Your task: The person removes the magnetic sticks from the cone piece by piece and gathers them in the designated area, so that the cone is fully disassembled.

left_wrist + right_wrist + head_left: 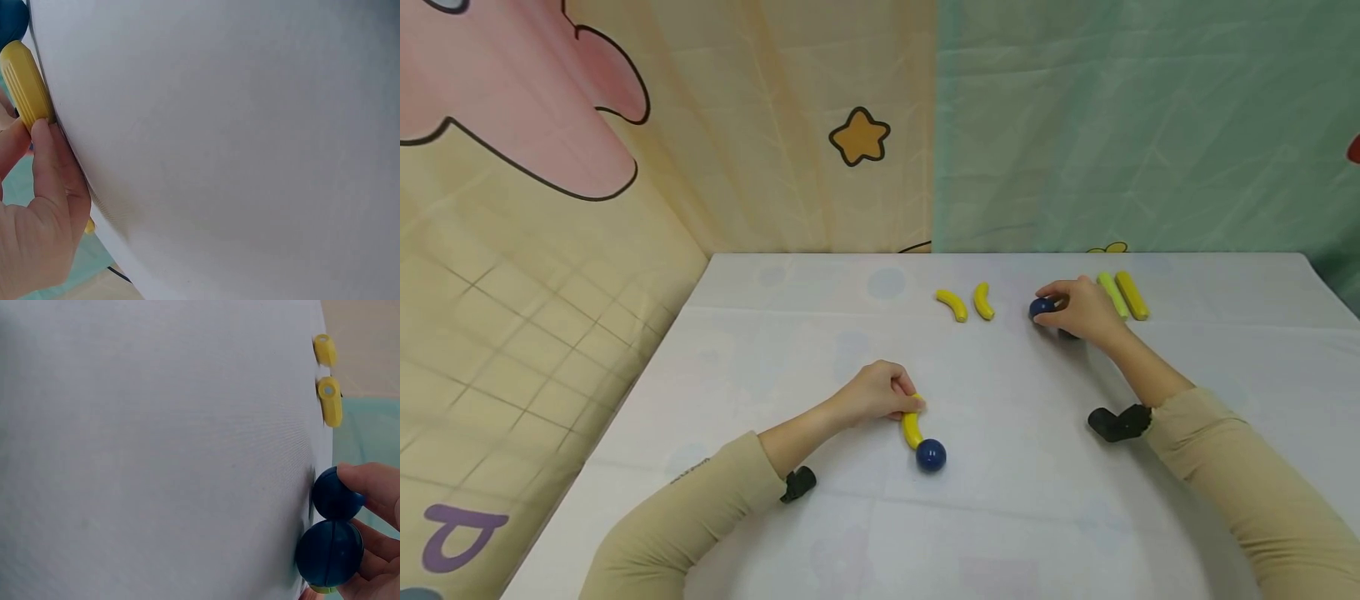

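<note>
Yellow plastic is what your left hand [876, 393] pinches: the upper end of a curved yellow piece [912, 427] lying near the middle of the worktop [820, 333]. Its lower end touches a dark blue ball [931, 455] at about 5 o'clock from your fingers. The left wrist view shows your fingertips [44, 134] pressed on the ribbed side of that piece [25, 84]. Keep the pinch near the end and the piece flat, so the ball does not roll away when you press the two together.

Further toward 12 o'clock lie two loose curved yellow pieces [967, 303], just beside each other and well clear of both hands.

Your right hand [1078, 310] is curled over two blue balls at the far right. The head view shows only one [1041, 308], peeking out at 9 o'clock from the fingers. The right wrist view shows both, the smaller-looking ball [336, 494] under your fingertip and the second ball [329, 552] touching it below. Settle on one ball and close thumb and fingers round it, since round things slip from a light touch.

Two straight sticks [1123, 294], one lime and one yellow, lie just past that hand at 1 o'clock. Lift straight up so your knuckles do not brush them.
</note>
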The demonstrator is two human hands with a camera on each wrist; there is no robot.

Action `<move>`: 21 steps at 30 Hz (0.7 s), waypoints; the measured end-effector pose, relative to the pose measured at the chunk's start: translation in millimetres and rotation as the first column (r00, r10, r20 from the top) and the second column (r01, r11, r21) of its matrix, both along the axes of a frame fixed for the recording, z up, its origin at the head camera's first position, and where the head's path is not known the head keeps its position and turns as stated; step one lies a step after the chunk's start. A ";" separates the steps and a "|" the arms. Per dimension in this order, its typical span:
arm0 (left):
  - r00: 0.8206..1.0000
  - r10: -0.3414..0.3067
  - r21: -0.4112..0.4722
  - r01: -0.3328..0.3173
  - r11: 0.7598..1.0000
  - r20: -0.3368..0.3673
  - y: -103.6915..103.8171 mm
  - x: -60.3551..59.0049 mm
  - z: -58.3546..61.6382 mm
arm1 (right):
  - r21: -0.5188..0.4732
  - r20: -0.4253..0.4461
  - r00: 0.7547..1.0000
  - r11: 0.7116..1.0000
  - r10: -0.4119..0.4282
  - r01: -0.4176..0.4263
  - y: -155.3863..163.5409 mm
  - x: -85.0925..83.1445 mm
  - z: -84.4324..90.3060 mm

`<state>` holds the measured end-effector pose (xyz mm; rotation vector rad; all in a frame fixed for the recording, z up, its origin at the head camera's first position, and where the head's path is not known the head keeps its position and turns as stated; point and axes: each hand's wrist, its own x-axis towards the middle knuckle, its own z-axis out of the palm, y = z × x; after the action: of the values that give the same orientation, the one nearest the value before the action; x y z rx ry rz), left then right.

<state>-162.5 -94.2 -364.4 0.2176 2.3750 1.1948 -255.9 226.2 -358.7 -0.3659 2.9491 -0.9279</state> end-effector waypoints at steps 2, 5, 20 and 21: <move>1.000 0.001 -0.003 -0.001 1.000 0.002 0.0 -0.1 -0.1 | 0.002 0.005 1.000 1.000 0.000 0.000 0.1 0.0 0.6; 1.000 -0.001 -0.010 0.001 1.000 0.003 0.3 -0.3 0.5 | 0.002 0.010 1.000 1.000 0.001 -0.001 0.4 0.0 1.2; 0.998 -0.055 -0.043 0.055 0.998 -0.009 -6.0 -1.6 8.5 | -0.058 0.022 1.000 0.998 -0.020 0.021 7.7 5.2 10.8; 0.997 -0.072 -0.053 0.070 0.996 -0.025 -7.7 -2.2 8.8 | -0.069 0.014 1.000 0.997 -0.017 0.018 8.4 6.3 11.7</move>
<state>-164.8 -101.9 -355.6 0.3001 2.3970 1.1030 -249.5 234.5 -347.0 -0.3356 2.9184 -1.0318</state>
